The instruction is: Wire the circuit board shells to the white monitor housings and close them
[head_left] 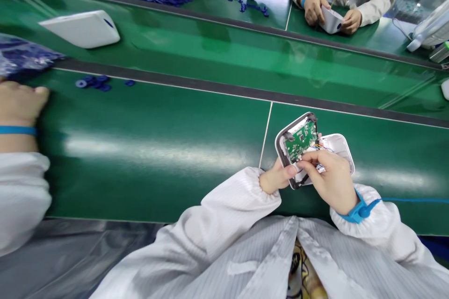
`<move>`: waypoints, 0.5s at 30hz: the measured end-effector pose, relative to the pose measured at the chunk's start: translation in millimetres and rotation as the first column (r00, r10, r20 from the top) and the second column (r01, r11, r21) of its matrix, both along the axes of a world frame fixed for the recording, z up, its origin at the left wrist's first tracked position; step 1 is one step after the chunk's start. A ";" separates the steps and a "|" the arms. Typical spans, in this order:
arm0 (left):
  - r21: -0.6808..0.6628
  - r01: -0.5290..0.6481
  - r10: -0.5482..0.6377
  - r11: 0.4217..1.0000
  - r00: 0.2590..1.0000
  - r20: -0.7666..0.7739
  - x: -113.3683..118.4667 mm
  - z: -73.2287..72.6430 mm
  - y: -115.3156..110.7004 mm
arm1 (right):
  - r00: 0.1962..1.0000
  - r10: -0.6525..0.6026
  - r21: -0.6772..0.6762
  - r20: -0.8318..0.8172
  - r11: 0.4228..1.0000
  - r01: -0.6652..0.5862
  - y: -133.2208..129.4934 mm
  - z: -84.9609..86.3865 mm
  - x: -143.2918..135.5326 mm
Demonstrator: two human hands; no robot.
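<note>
My left hand (278,176) grips the lower left edge of an opened white housing half (279,142), which is tilted above the green table. Inside that half a green circuit board (302,140) shows, with a dark rim around it. Behind and to the right lies the other white housing half (342,145), joined by thin coloured wires (324,146). My right hand (331,175) wears a blue wrist strap (361,210); its thumb and forefinger are pinched at the board's lower edge. What sits between those fingertips is too small to make out.
A white housing (84,30) lies on the green strip beyond the dark rail (175,82). Dark blue round parts (96,82) and a plastic bag of them (24,53) are at left, near a co-worker's hand (21,103). Across, a co-worker holds another white housing (330,19).
</note>
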State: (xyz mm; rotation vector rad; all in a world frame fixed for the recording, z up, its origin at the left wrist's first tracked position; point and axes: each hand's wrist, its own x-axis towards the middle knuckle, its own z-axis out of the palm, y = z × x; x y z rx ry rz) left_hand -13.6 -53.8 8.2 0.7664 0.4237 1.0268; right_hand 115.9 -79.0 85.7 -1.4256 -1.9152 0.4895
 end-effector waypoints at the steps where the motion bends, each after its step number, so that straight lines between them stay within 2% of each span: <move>1: -0.012 -0.002 0.002 1.000 1.000 -0.002 0.1 0.1 -0.1 | 1.000 -0.008 -0.006 -0.010 1.000 0.008 -0.2 0.2 -0.2; 7: -0.101 -0.018 0.014 0.995 0.999 -0.035 0.8 -0.4 -0.6 | 1.000 0.000 -0.017 -0.027 1.000 0.000 0.3 0.3 -0.6; 15: -0.077 -0.008 0.006 0.997 1.000 -0.027 3.1 8.8 -2.9 | 0.998 0.021 0.014 -0.054 1.000 -0.020 1.2 -3.8 -2.3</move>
